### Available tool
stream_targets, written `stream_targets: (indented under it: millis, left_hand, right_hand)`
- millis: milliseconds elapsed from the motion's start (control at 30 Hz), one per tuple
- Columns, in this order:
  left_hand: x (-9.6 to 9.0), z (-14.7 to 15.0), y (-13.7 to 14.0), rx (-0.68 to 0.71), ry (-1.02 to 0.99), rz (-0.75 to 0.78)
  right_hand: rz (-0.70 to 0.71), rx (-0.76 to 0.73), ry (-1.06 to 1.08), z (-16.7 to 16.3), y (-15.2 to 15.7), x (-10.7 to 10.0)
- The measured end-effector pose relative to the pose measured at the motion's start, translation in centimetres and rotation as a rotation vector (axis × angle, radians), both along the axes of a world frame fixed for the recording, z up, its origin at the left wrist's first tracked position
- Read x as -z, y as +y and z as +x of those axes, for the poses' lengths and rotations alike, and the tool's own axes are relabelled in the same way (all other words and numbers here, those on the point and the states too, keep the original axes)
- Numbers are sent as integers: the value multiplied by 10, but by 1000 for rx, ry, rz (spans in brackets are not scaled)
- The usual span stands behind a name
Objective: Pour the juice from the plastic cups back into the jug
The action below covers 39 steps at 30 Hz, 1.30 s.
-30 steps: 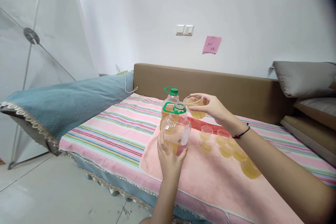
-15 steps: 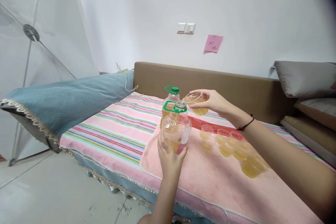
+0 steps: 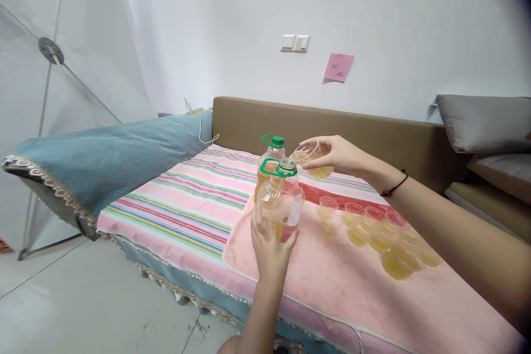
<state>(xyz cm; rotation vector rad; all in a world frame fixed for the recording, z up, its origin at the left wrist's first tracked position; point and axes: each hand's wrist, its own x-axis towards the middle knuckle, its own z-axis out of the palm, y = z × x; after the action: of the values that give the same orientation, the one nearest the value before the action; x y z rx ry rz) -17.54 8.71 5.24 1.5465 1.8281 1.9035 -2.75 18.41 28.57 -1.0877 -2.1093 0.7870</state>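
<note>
To your left, the blue-covered armrest (image 3: 124, 149) closes off that end of the bed, and the striped sheet (image 3: 174, 199) runs from it to the left edge of the pink mat (image 3: 319, 282). At the mat's far left corner stands the capped bottle (image 3: 261, 180), upright with amber liquid in it. Just in front of it, nearer you, is the open bottle (image 3: 291, 199), also upright — your left hand (image 3: 270, 243) is wrapped around its lower part, where some yellow liquid shows, and most of the upper part looks unfilled.

Right of its mouth, your right hand (image 3: 338, 155) grips the clear cup (image 3: 323, 171) between thumb and fingers. The cup is tilted with its rim at the bottle mouth; whether the two touch, you cannot tell. Yellow liquid remains in it, so this pour looks begun but unfinished.

Behind, the red strip (image 3: 317, 196) lies along the mat's far edge. One standing cup (image 3: 328, 211) is set a little apart, and from there a cluster of cups (image 3: 400, 264) spreads toward the mat's right side — all that show clearly hold yellow liquid, so they seem not yet emptied. They overlap too much to count.
</note>
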Motion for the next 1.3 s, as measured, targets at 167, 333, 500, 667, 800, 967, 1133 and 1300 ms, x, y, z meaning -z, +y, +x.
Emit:
stream_targets:
  millis: [167, 333, 500, 667, 800, 967, 1133, 1300]
  left_hand:
    - [0, 0, 0, -3, -2, 3]
    - [3, -1, 1, -5, 0, 10]
    - [4, 0, 2, -17, -12, 12]
    - [3, -1, 3, -13, -3, 12]
    - [4, -1, 2, -14, -4, 4]
    - [5, -1, 3, -29, 8, 10]
    - [1, 0, 1, -39, 12, 3]
    - [-1, 0, -1, -13, -14, -10]
  right_hand:
    - [7, 3, -35, -2, -5, -7]
    - [-8, -3, -59, -4, -5, -11]
    - [39, -17, -146, -3, 2, -14]
    - [12, -32, -180, -5, 0, -20]
    - [29, -60, -195, -6, -2, -23]
    - [98, -77, -248, -6, 0, -26]
    - [130, -79, -309, -9, 2, -32]
    - [120, -74, -371, -11, 4, -36]
